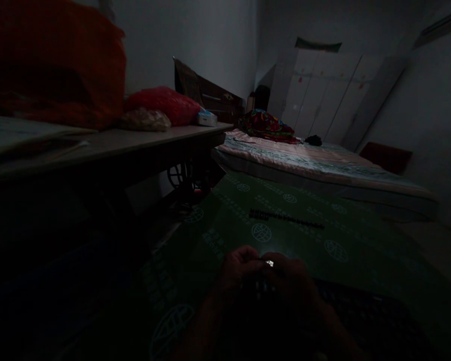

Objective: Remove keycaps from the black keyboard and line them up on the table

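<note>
Close in front of me, my left hand and my right hand meet with fingertips pinched together. Between them shows a small bright white spot; what they hold is too dark and small to make out. Just below the fingers are a few faint light specks in deep shadow. Farther out on the green board lies a row of small dark pieces, perhaps keycaps. A dark panel that looks like a keyboard lies to the right of my right hand, mostly lost in shadow.
On the left stands a sewing-machine-style table bearing an orange bag, a red bag and a small box. Beyond the board are a bed and a pale wardrobe. The room is very dim.
</note>
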